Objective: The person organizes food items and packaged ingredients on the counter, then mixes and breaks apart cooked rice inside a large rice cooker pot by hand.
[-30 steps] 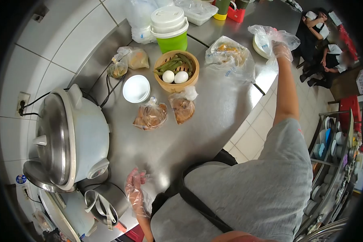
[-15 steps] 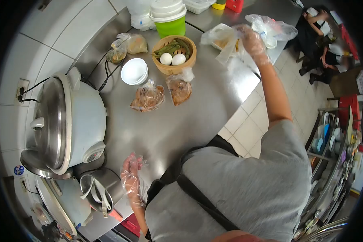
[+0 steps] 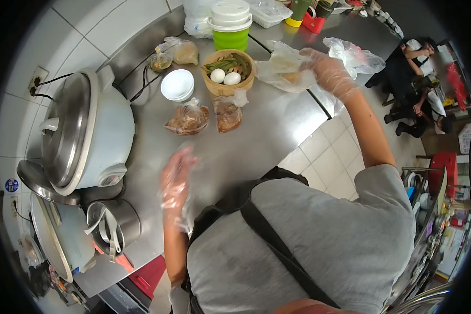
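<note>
My right hand [image 3: 331,76], in a clear plastic glove, grips the edge of a translucent plastic bag [image 3: 280,65] at the back right of the steel counter. Something yellowish-brown shows inside that bag. My left hand [image 3: 178,178], gloved too and a little blurred, hovers over the near left of the counter, loosely open with nothing in it. Beyond it lie two tied bags of brown food, one on the left [image 3: 188,119] and one on the right [image 3: 228,114]. Behind them a bamboo steamer [image 3: 217,90] holds two white eggs and green pods.
White bowls [image 3: 177,85], a green tub [image 3: 230,37] and two small tied bags [image 3: 184,52] stand farther back. Left are a large cooker [image 3: 102,136] and a metal pot [image 3: 131,220] with utensils. Another plastic bag [image 3: 356,55] lies beyond my right hand. People sit at far right.
My left hand has moved up and forward over the counter. The translucent bag at my right hand has shifted and spread lower. The whole view has turned slightly.
</note>
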A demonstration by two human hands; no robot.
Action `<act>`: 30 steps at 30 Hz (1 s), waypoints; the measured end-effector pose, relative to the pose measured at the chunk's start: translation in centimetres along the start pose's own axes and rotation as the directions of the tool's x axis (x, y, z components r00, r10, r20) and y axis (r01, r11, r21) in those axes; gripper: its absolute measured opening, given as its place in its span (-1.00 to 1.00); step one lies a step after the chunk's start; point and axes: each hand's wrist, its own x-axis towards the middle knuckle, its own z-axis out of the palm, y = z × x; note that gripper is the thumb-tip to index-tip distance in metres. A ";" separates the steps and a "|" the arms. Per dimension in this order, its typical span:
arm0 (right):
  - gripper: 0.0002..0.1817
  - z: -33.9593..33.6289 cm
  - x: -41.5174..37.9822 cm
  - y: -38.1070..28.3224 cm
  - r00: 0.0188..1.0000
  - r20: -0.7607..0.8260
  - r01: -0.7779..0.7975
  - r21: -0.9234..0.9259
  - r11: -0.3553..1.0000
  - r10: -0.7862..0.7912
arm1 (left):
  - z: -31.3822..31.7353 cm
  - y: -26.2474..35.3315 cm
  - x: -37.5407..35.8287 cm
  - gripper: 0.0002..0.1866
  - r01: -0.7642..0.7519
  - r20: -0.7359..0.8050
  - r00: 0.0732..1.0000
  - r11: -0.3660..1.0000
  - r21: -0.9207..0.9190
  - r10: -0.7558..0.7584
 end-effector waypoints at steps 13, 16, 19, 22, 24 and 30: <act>-0.11 1.6 4.2 7.7 0.954 -0.031 0.296 -0.022 0.955 -0.297 | 27.3 5.3 17.1 -0.66 -0.410 0.557 0.825 0.581 0.703 -0.093; -0.22 0.3 3.7 8.0 0.928 -0.133 0.360 0.090 0.928 -0.347 | 27.1 -1.6 18.3 -0.65 -0.635 0.540 0.768 0.515 0.575 0.344; -0.34 1.3 2.7 6.7 0.868 -0.283 0.495 0.415 0.763 -0.409 | 26.6 2.0 18.1 -0.62 -0.444 0.423 0.893 0.461 0.768 0.154; -0.31 4.1 -0.3 3.1 0.774 -0.323 0.538 0.789 0.297 -0.545 | 28.1 -3.2 17.4 -0.62 -0.388 0.211 0.912 0.905 0.175 0.351; -0.40 7.0 -2.1 0.2 0.765 -0.364 0.542 0.809 0.227 -0.531 | 28.9 -4.1 17.3 -0.61 -0.428 0.154 0.895 0.904 0.023 0.419; -0.63 8.9 -2.1 6.4 0.908 -0.381 0.414 0.763 0.496 -0.172 | 28.9 -6.4 19.7 -0.57 -0.822 0.232 0.501 0.374 0.430 0.834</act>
